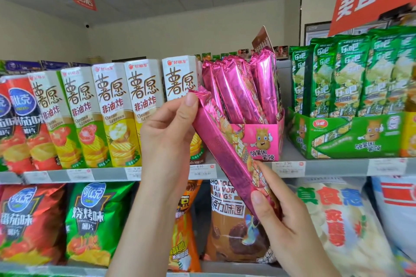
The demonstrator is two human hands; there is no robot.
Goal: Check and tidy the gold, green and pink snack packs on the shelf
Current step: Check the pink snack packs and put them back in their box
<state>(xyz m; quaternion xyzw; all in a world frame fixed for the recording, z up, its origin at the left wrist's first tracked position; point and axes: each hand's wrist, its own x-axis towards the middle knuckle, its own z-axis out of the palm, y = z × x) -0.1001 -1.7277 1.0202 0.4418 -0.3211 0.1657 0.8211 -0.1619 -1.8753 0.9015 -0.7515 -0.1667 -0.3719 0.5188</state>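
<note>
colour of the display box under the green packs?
Green display box, turning yellow at its right end; head view.

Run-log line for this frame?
step: check pink pack | left-hand grip: holds top | right-hand grip: holds bottom | pack: tilted, outside pink display box

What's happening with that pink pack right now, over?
Left hand pinches top of pink pack, right hand grips bottom. Pack tilted, outside box. Nothing blocking.

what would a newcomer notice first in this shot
The shiny pink pack is held slantwise in mid-frame, the left hand pinching its top end and the right hand gripping its bottom. Just behind it on the upper shelf, more pink packs stand in a pink box, with green packs in a green tray to the right.
</note>
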